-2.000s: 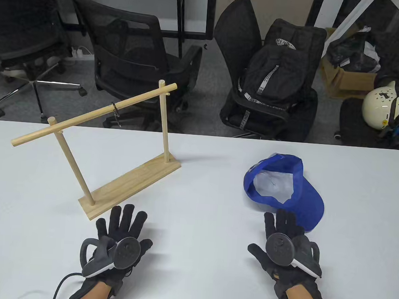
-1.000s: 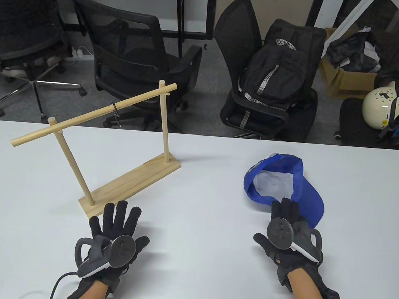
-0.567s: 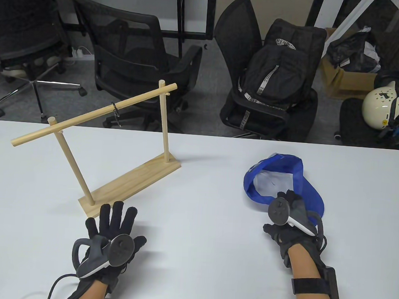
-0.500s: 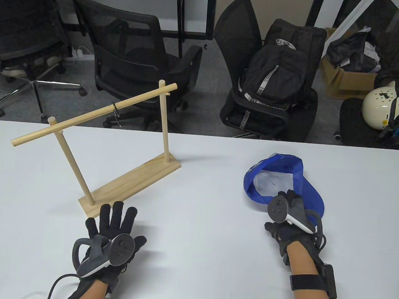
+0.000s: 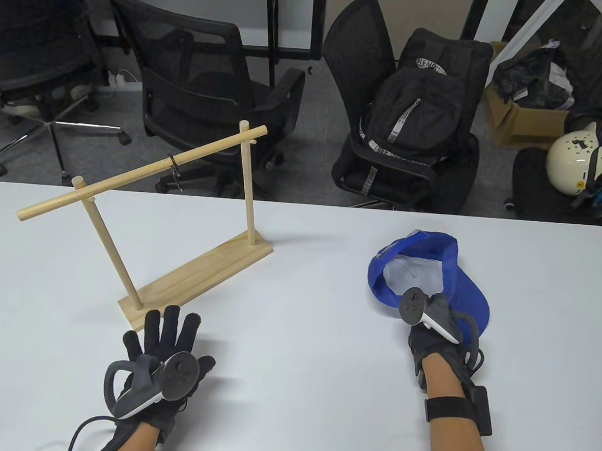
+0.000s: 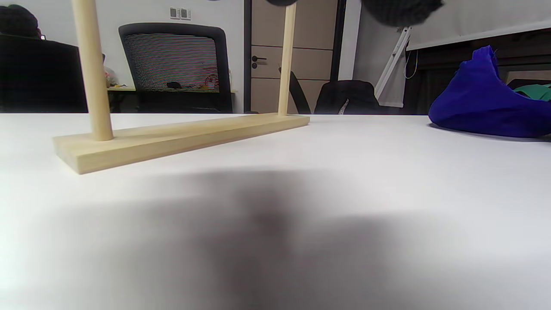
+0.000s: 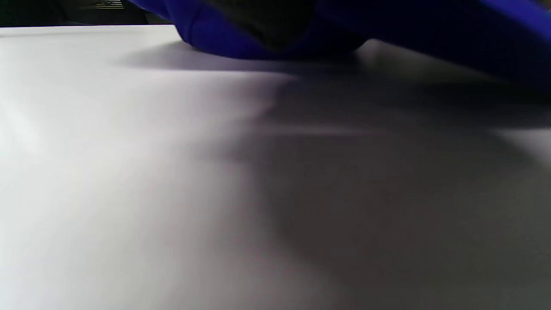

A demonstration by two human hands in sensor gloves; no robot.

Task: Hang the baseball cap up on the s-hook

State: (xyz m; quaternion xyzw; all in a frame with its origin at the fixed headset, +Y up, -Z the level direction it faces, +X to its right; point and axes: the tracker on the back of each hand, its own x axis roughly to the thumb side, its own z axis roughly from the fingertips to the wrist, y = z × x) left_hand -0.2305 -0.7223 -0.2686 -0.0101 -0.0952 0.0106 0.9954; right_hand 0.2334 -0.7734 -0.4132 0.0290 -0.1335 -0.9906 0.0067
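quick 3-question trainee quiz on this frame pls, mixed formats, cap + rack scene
1. True or false: the blue cap already hangs on the s-hook.
2. Which hand is at the cap? A) left hand B) right hand
3. Fill in: the s-hook hangs from the wooden rack's ____.

Key
1. False; the cap lies on the white table, opening up.
2. B; the right hand is at the cap's near edge, its grip hidden. The left hand is spread near the rack's base.
3. Crossbar.
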